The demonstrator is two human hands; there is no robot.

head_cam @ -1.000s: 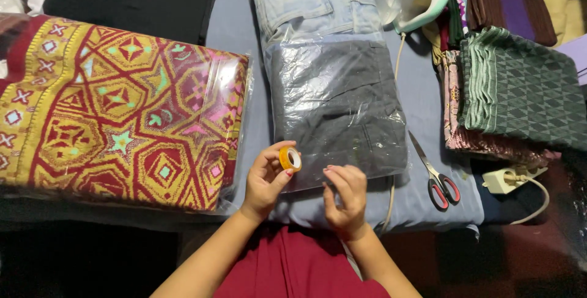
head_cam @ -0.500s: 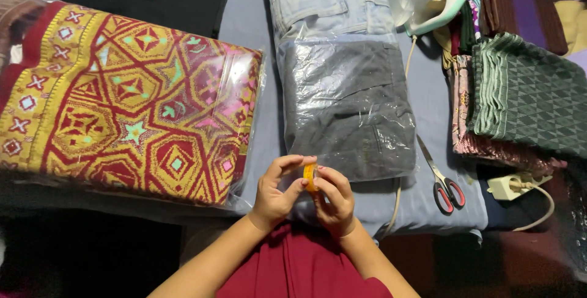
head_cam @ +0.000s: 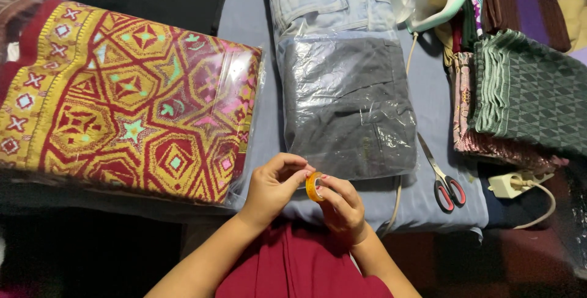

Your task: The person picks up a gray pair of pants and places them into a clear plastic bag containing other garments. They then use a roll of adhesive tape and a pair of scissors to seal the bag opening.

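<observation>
Gripping a small orange tape roll between them, the left hand and right hand meet just below a dark garment sealed in a clear bag. Fingers of both hands pinch the roll's rim. Red-handled scissors lie near the right hand; a patterned red-and-yellow wrapped textile sits left.

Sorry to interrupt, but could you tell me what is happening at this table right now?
A person holds a small roll of orange tape between both hands, left hand and right hand, picking at it with the fingertips. Just beyond lies a dark garment in a clear plastic bag; a patterned red and yellow bagged textile lies to the left, and red-handled scissors to the right.
</observation>
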